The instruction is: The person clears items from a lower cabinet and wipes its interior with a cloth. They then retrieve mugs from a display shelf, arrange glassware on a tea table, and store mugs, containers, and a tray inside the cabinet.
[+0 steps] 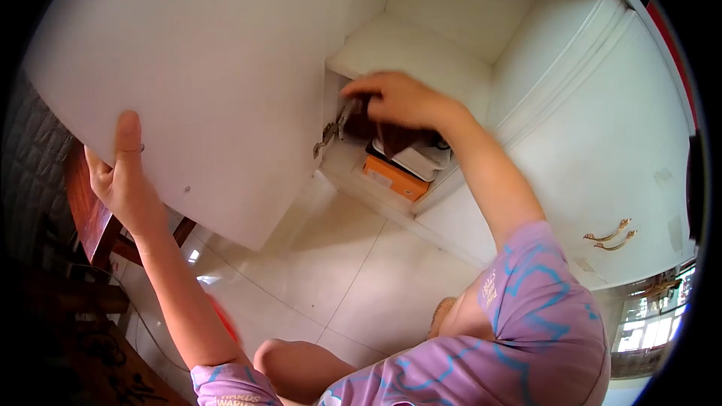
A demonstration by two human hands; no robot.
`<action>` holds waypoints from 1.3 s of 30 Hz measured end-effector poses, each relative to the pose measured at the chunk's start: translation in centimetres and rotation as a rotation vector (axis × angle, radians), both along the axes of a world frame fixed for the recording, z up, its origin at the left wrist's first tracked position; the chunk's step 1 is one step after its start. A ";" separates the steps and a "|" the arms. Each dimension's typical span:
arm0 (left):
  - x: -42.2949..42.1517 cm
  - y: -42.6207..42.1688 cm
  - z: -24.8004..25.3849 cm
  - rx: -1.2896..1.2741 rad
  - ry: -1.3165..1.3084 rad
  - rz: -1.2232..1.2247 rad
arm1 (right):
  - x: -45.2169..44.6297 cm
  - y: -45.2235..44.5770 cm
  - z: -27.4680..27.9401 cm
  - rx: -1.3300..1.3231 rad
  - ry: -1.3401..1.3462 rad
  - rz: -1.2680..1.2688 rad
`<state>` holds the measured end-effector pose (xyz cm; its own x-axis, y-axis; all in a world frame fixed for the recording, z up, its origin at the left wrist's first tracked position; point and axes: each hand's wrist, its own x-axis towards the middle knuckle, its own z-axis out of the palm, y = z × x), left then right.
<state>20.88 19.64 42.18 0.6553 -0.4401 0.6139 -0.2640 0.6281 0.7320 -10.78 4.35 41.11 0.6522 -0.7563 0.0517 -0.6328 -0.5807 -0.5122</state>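
My left hand grips the edge of a white cabinet door, its thumb on the inner face and its fingers behind the edge. The door stands swung open on a metal hinge. My right hand reaches into the lower compartment, just under the shelf. Its fingers are curled over a dark brown item; motion blur hides whether they hold it. Beneath lie white trays or boxes on an orange box.
A closed white cabinet door with two brass handles is at the right. Tiled floor lies below. Dark wooden furniture stands at the left, with a thin cable near it. Something red shows beside my left forearm.
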 end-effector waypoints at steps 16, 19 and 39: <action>-3.4 1.3 0.4 0.054 0.051 0.145 | -2.3 -5.7 -2.9 -0.501 0.612 -0.294; -2.3 1.3 -1.1 0.106 0.061 0.216 | 2.3 -10.1 -3.6 -0.292 -0.009 -0.430; 1.1 0.2 -1.9 0.082 -0.006 0.291 | -11.0 -27.8 -6.1 -0.194 0.547 -1.080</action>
<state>22.00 19.86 40.28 0.7574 -0.2827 0.5886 -0.4286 0.4647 0.7748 -21.73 -23.45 35.02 -0.3336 -0.9323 0.1398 -0.9411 0.3380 0.0087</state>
